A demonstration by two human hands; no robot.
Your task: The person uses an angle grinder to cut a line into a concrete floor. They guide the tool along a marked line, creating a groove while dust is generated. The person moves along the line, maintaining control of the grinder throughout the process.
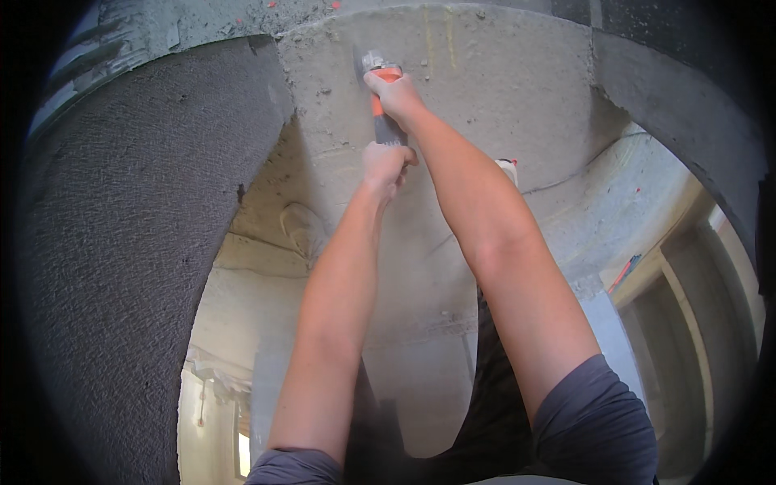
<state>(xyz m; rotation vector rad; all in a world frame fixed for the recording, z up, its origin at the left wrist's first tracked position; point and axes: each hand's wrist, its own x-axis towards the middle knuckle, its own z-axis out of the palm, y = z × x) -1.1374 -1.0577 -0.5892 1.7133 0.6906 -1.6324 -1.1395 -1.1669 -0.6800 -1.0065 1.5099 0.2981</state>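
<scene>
An angle grinder (390,129) with an orange front section and dark grey body is held out at arm's length. My right hand (398,99) is closed around its front, just behind the metal head. Farther back, my left hand (385,168) grips the rear of the body, fingers wrapped round. The disc (359,61) stands edge-on at the left of the head, against or very close to the grey concrete surface (501,73); exact contact cannot be made out. Pale dust hazes the air below the tool and covers both hands.
A dark, rough-textured wall (137,178) rises at the left, and another dark wall (687,105) stands at the right. My dusty shoes show at the left (304,229) and right (508,169). A thin cable (578,175) runs along the dusty ground. A blue-and-red object (625,272) lies farther right.
</scene>
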